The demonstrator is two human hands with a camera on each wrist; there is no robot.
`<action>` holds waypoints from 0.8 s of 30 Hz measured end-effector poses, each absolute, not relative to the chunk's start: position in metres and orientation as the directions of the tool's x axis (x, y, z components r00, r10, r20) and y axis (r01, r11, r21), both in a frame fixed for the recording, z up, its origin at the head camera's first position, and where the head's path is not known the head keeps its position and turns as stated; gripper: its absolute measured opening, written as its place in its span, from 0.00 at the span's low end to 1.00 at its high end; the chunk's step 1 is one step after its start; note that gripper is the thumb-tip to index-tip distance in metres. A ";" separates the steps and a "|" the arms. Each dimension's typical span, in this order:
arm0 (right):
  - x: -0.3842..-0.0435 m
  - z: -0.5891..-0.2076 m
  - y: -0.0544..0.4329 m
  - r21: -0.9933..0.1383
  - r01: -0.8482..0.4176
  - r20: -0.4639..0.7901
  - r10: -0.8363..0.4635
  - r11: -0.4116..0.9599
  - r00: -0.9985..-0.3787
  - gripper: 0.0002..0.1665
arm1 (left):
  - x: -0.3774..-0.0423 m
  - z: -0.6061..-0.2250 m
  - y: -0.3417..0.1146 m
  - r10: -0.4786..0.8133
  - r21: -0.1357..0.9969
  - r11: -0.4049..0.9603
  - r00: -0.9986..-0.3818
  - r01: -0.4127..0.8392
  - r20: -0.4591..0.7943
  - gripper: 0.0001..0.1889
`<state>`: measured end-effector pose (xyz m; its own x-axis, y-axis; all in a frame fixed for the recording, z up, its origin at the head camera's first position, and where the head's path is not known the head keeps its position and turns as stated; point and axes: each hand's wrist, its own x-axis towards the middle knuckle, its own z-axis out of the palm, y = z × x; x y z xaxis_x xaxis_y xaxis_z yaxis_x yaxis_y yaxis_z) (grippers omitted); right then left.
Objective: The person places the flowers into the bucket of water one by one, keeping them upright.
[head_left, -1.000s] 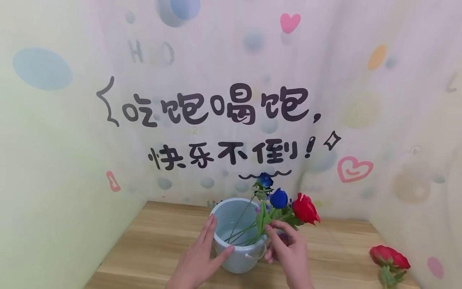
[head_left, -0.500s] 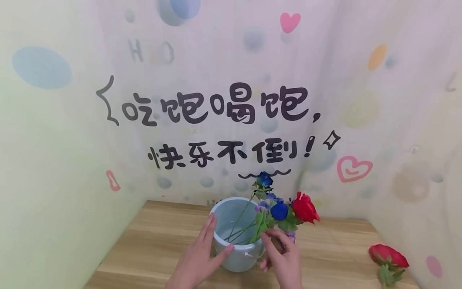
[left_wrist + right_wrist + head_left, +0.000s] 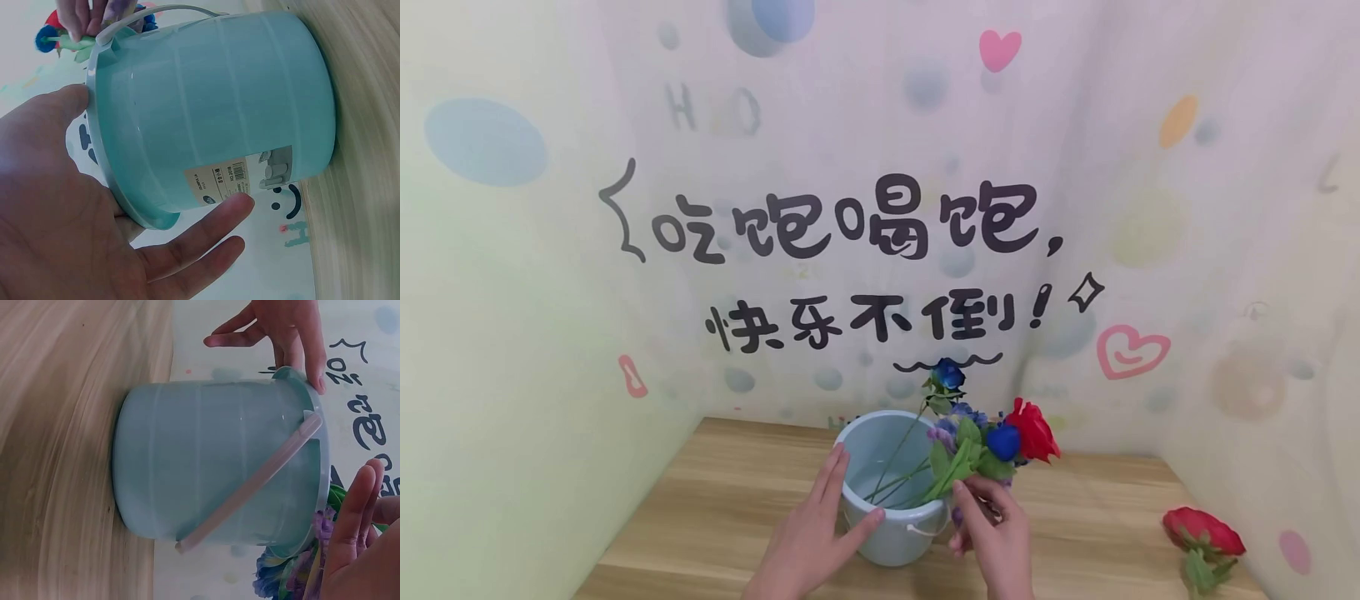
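A light blue bucket (image 3: 891, 537) stands upright on the wooden table. My left hand (image 3: 812, 525) rests on its rim, the thumb at the front and straight fingers along the left side. In the left wrist view two fingers of the left hand (image 3: 56, 187) extend free of the wall. At the bucket's right rim my right hand (image 3: 996, 529) pinches green flower stems (image 3: 955, 475) between thumb and fingers. Above it cluster a blue rose (image 3: 1003, 442), a red rose (image 3: 1033, 429) and purple-blue blossoms (image 3: 951, 429). Another blue rose (image 3: 950, 373) leans from the bucket. Where the gripped stems end is hidden.
A separate red rose (image 3: 1204, 532) lies at the table's right edge. The bucket's handle (image 3: 250, 481) hangs down on its right side. Behind the wooden table (image 3: 700, 500) rises a pale printed curtain (image 3: 850, 125) with black lettering.
The blue rose beside the red one has shifted right and down, and more green leaves show. My right hand has moved slightly down at the rim. The left hand stays in place.
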<state>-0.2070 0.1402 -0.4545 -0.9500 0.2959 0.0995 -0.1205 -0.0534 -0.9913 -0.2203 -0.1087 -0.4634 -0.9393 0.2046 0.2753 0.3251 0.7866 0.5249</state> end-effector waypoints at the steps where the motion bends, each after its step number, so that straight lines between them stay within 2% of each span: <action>1: -0.208 -0.455 0.140 -0.992 -0.116 0.094 0.300 -0.057 -0.949 0.20 | -0.220 -0.463 -0.109 0.203 0.526 0.787 -0.940 0.323 0.274 0.51; 16: -0.215 -0.457 0.146 -0.994 -0.099 0.078 0.313 -0.050 -0.947 0.21 | -0.221 -0.460 -0.110 0.203 0.541 0.777 -0.941 0.322 0.269 0.52; 24: -0.209 -0.452 0.153 -0.999 -0.043 0.033 0.320 -0.023 -0.947 0.22 | -0.222 -0.463 -0.110 0.207 0.524 0.785 -0.937 0.331 0.281 0.52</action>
